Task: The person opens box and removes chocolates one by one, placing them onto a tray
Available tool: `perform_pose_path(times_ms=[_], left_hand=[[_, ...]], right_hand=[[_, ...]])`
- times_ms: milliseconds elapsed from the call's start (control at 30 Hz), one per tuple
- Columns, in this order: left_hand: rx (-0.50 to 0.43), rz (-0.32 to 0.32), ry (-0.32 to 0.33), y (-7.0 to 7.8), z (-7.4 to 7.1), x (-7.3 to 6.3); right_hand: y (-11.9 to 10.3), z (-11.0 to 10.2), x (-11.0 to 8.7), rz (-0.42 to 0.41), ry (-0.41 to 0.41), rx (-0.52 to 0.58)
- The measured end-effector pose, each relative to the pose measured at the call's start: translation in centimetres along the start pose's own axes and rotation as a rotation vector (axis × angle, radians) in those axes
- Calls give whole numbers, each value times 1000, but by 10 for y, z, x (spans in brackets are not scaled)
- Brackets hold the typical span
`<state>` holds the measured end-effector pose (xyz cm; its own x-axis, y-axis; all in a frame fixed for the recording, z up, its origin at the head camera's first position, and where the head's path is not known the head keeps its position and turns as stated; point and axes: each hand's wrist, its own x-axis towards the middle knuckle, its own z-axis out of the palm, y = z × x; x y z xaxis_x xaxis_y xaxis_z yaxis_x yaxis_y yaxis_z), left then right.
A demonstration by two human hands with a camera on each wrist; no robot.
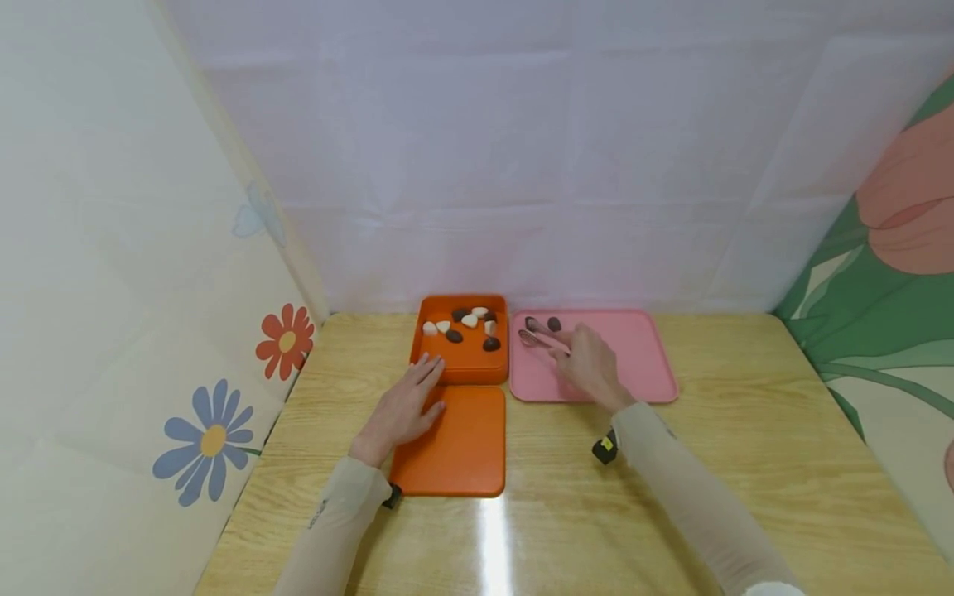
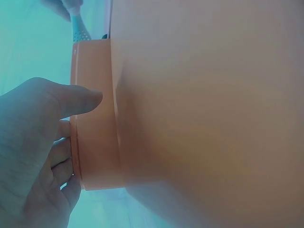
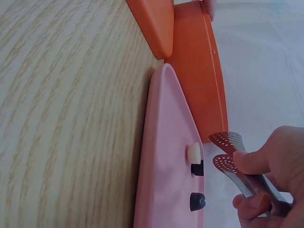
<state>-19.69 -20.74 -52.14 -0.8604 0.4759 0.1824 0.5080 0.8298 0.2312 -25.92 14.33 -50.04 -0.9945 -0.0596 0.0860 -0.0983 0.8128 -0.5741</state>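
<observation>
My right hand (image 1: 592,364) holds metal tongs (image 1: 547,337) with perforated, rounded ends above the left part of a pink tray (image 1: 626,356). In the right wrist view the tong ends (image 3: 228,149) stand apart, with no piece seen between them. A white piece (image 3: 194,153) and dark pieces (image 3: 197,202) lie on the tray below. My left hand (image 1: 402,406) rests at the front left corner of an orange box (image 1: 465,371), fingers extended at its rim and thumb by its front wall. Several small dark and white pieces (image 1: 469,320) sit inside the box.
An orange lid (image 1: 462,447) lies flat on the wooden table (image 1: 551,513), directly in front of the box. The pink tray stands close beside the box's right wall. White cloth (image 1: 477,165) hangs behind them, and flower-patterned cloth (image 1: 216,439) lines the left side.
</observation>
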Motion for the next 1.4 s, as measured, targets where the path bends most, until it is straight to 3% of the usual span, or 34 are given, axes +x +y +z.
perform_pose_path(times_ms=[267,633,1133,1400], left_hand=[[2,-2,-6,0,-3,2],[9,-4,-13,3,-2,-4],[8,-5,-21,4,0,-3],[11,-9,-18,1,1,-2]], right_hand=[[-10,-2,3,-41,36,-22],[-32,2,7,-108,26,23],[-58,9,18,-74,-18,82],[-70,13,22,-137,-24,113]])
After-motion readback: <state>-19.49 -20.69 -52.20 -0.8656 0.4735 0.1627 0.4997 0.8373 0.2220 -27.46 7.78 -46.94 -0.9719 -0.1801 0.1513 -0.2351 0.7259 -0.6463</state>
